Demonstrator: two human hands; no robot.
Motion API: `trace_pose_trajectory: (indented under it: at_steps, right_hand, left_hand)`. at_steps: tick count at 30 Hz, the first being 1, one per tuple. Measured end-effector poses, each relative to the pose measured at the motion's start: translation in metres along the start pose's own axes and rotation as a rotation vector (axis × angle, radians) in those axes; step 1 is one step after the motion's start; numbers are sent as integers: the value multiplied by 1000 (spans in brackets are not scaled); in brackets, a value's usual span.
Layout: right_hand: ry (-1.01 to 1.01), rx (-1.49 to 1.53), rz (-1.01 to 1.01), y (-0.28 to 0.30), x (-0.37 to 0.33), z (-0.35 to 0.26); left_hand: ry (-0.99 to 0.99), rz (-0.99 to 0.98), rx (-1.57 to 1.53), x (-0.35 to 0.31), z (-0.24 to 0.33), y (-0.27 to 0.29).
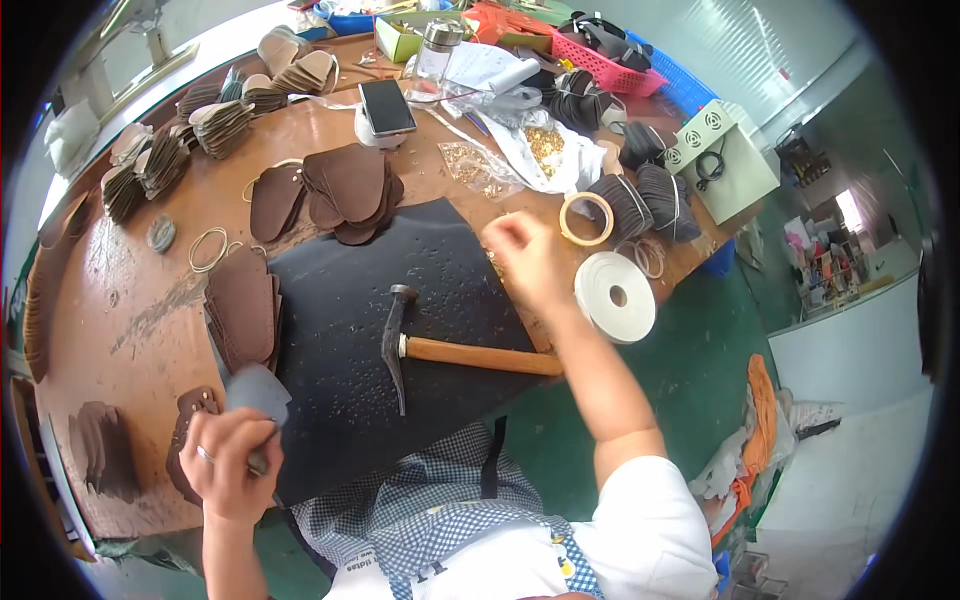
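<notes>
My left hand [229,458] is closed round a grey, rounded flat piece of leather [258,392], at the near left corner of the black rubber mat [330,300]. My right hand [524,256], blurred, has its fingers drawn together over the mat's far right edge, beside a few tiny gold-coloured bits. Whatever is in its fingertips is hidden. On the mat lies a hammer [480,356] with a wooden handle pointing right. A stack of brown leather pieces [243,305] rests on the mat's left edge. Another brown piece [188,440] with small gold studs lies by my left hand.
More brown leather pieces [350,185] are piled beyond the mat. On the right lie a white tape roll [615,297], a yellowish tape roll [586,219] and gold-coloured metal bits [546,148] on white cloth. A phone [387,107] and glass bottle [436,58] stand farther back.
</notes>
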State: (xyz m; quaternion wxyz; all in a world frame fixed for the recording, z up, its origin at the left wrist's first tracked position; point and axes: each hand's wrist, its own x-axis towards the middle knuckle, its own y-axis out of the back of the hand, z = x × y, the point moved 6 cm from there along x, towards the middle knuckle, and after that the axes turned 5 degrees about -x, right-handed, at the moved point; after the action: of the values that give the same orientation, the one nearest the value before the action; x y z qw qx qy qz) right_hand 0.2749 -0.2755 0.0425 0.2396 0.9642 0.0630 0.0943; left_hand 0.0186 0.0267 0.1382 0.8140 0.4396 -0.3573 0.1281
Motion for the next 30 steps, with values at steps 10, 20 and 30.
trace_pose_trajectory:
  at_steps: [10, 20, 30]
  right_hand:
    - [72, -544, 77, 55, 71, 100]
    - [332, -736, 131, 47, 71, 71]
    - [-40, 254, -822, -132, -93, -97]
  left_hand:
    - [-187, -410, 21, -74, -14, -59]
    - [151, -456, 136, -105, -3, -58]
    - [310, -365, 122, -120, 2, -59]
